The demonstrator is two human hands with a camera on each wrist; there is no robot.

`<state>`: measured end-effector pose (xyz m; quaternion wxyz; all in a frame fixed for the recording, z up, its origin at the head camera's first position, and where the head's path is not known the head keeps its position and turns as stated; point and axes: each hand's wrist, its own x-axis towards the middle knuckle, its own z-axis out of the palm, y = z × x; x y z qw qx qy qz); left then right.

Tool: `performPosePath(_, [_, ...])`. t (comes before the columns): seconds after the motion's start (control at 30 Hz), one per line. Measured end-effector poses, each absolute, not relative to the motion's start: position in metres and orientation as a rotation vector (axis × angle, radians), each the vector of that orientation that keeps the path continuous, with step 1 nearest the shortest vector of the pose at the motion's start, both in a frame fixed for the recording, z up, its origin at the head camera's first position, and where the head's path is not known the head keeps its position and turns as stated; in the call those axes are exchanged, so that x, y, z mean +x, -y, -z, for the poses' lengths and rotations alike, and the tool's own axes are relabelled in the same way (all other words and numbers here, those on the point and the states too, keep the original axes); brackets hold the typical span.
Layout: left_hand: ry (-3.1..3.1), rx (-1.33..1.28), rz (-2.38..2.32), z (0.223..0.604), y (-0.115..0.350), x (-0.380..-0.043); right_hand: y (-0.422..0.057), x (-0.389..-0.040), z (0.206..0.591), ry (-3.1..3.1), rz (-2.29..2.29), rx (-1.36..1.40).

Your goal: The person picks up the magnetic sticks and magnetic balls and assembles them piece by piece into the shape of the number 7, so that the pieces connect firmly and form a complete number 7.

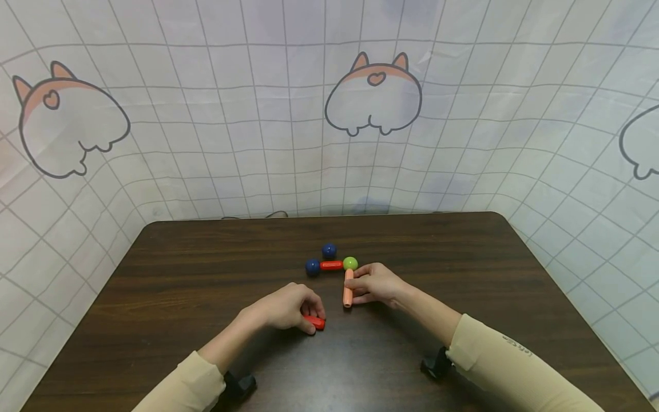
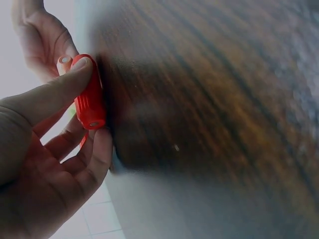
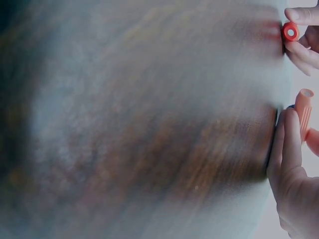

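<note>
Near the middle of the table, my left hand [image 1: 288, 306] pinches a short red rod [image 2: 90, 102] between thumb and fingers. A pale round spot shows on the rod's end. To the right, a peach-orange rod [image 1: 348, 290] is held by my right hand [image 1: 381, 284], with thumb and fingers at its sides. This rod's far end meets a lime-green ball [image 1: 350, 263]. Another red rod [image 1: 332, 265] runs left from that ball to a dark blue ball [image 1: 313, 267]. Just behind this row sits a second dark blue ball [image 1: 329, 250], apart from it.
The dark wood-grain table [image 1: 170, 263] has rounded far corners. Behind it hangs a white gridded curtain [image 1: 278, 126] with cartoon animal prints. Black devices [image 1: 436, 364] are worn under both wrists, beside the cream sleeves [image 1: 515, 366]. Dark cable [image 1: 277, 213] shows at the far table edge.
</note>
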<state>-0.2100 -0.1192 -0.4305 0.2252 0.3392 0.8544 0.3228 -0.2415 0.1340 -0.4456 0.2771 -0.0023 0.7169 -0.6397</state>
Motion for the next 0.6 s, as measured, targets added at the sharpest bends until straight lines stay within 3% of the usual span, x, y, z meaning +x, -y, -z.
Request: performPosePath(0.6, [-2.354,0.898,-0.981,0.4334,0.1189,-0.2061,-0.1338,-0.2423,0.4456,-1.930,1.711,0.002])
